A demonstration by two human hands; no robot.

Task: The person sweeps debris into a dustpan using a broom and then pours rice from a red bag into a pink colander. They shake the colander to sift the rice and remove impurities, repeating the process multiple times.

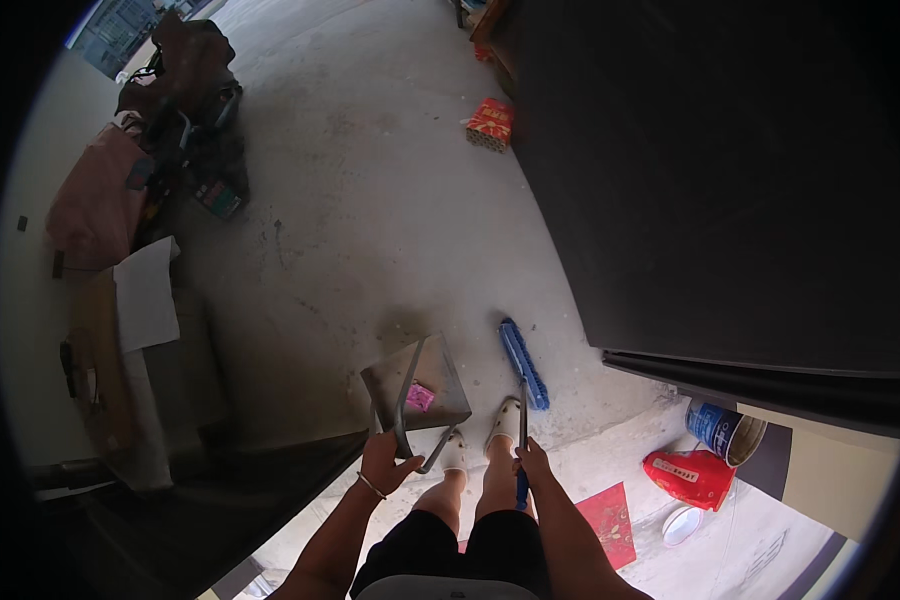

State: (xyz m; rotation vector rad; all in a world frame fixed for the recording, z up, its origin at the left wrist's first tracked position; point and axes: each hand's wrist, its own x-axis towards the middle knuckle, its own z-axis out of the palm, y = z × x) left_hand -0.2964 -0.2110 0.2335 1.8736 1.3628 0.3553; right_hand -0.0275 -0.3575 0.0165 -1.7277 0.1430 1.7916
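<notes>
My left hand (385, 462) grips the grey handle of a metal dustpan (417, 385) held just above the concrete floor in front of my feet. A small pink scrap (420, 397) lies inside the pan. In my right hand (532, 463) is the upright stick of a broom, whose blue brush head (523, 362) rests on the floor just right of the dustpan. My two feet in light slippers (503, 424) stand between pan and broom.
A large dark panel (730, 180) fills the right side. A red box of tubes (490, 124) lies farther ahead. A paint can (723, 430), red bag (690, 475), white lid and red paper (610, 520) lie at lower right. Cluttered furniture and bags (170, 120) stand left.
</notes>
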